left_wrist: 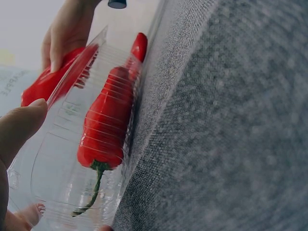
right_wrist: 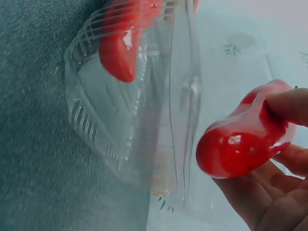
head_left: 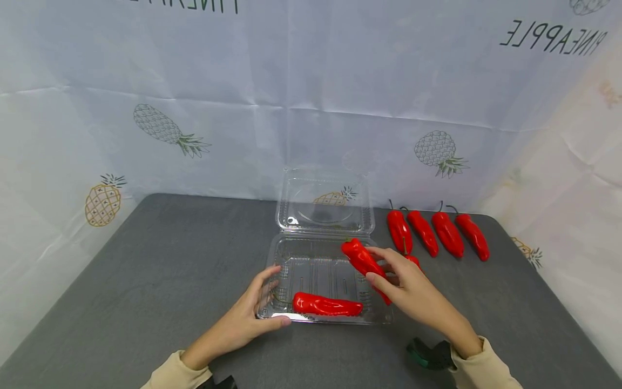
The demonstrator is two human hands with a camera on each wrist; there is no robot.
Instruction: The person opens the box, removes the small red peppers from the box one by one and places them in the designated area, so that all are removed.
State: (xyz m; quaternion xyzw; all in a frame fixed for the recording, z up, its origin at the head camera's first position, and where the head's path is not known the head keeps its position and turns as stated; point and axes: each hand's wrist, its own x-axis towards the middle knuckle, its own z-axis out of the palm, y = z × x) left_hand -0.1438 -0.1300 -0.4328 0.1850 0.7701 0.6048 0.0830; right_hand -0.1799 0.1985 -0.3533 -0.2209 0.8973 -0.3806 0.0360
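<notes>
A clear plastic clamshell container (head_left: pixel 320 275) stands with its lid (head_left: pixel 325 202) raised at the back. One red pepper (head_left: pixel 326 304) lies along its near side, green stem toward the left. My left hand (head_left: pixel 250 310) grips the container's left near corner, the thumb (left_wrist: pixel 26 120) at the rim and fingers around the side wall. Above the container's right part, my right hand (head_left: pixel 410 286) holds another red pepper (head_left: pixel 362 258) between thumb and fingers, tilted with its stem end up and left. In the right wrist view, that held pepper (right_wrist: pixel 245 139) is beyond the container's rim.
Several red peppers (head_left: pixel 447 235) lie in a row at the table's back right. Another pepper (head_left: pixel 413 260) is partly hidden behind my right hand. A white pineapple-print cloth (head_left: pixel 243 124) hangs behind the grey table (head_left: pixel 146 292), whose back edge is close to the lid.
</notes>
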